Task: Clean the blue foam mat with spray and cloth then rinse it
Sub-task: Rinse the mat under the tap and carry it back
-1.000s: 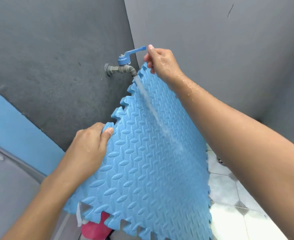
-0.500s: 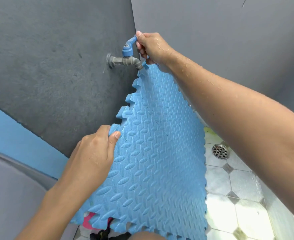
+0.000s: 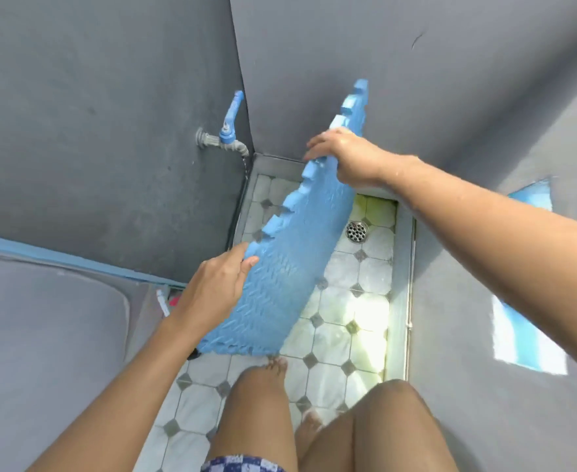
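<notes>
The blue foam mat (image 3: 293, 267) hangs tilted over the tiled floor (image 3: 341, 335), right of the tap (image 3: 227, 134) and beside the floor drain (image 3: 357, 230). The left hand (image 3: 215, 287) pinches its toothed side edge and the right hand (image 3: 351, 158) curls over the upper edge. This looks like draining: aim the low corner at the drain and grip firmly, since wet foam probably slips.
</notes>
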{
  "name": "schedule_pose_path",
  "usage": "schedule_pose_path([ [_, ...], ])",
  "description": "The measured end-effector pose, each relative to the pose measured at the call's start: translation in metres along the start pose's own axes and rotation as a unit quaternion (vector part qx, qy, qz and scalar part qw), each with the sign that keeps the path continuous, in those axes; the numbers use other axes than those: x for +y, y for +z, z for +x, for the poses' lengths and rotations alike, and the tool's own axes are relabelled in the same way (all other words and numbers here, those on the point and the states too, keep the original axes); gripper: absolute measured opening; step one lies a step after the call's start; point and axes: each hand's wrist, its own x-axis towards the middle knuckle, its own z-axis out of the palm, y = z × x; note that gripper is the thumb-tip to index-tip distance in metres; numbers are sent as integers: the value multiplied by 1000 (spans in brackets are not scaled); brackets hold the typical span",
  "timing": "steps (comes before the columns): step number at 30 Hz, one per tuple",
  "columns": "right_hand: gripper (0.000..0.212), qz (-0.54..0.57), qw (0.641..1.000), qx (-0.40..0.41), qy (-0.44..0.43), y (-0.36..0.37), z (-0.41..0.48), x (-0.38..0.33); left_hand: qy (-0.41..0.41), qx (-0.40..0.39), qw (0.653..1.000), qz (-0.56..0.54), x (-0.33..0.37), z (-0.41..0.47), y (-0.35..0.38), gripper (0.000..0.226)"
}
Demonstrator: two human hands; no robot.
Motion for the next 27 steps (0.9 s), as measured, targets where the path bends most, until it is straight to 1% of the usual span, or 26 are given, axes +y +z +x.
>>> schedule_pose_path([
  [2,71,-20,999,1,25,-22,-47,6,12,-19,1000,-4,28,-15,-29,46],
  [3,67,-40,999,15,22,-30,-73,6,10,-30,999,-10,39,-23,-43,43],
  [4,64,-67,997,39,9,-33,-95,3,3,-37,999,-14,49,-33,-57,40],
  [6,54,-110,990,84,-19,-35,-129,-11,-12,-21,1000,1,67,-53,-83,37],
  [7,44,-106,989,97,-22,-36,-138,-22,-22,-10,1000,15,74,-62,-94,39],
  [9,25,-58,990,123,-26,-45,-144,-42,-66,2,997,36,88,-82,-118,45],
  [10,21,-42,989,136,-40,-52,-145,-51,-98,4,994,40,96,-93,-132,41],
  [12,21,-48,983,141,-111,-66,-147,-72,-147,15,987,60,115,-122,-156,32],
  [14,29,-62,978,90,-180,-78,-146,-90,-207,12,976,68,135,-153,-174,38],
  [15,38,-68,975,49,-204,-84,-143,-99,-248,10,967,62,144,-171,-183,43],
  [17,59,-99,969,-18,-224,-96,-130,-116,-314,39,945,84,164,-213,-198,44],
  [18,65,-118,967,-48,-220,-101,-120,-124,-343,57,933,94,173,-236,-204,44],
  [19,65,-138,963,-78,-219,-104,-112,-134,-374,75,921,87,183,-260,-209,47],
  [21,55,-170,946,-107,-254,-100,-105,-162,-421,108,898,66,206,-308,-218,68],
  [22,49,-171,939,-100,-283,-95,-104,-181,-440,123,887,64,216,-332,-219,75],
  [23,43,-164,931,-86,-313,-89,-105,-204,-464,134,874,61,225,-353,-219,77],
  [25,32,-140,917,-81,-363,-76,-112,-256,-524,147,838,40,244,-394,-215,69],
  [27,27,-141,896,-102,-409,-61,-126,-312,-574,194,795,37,266,-435,-203,51],
])
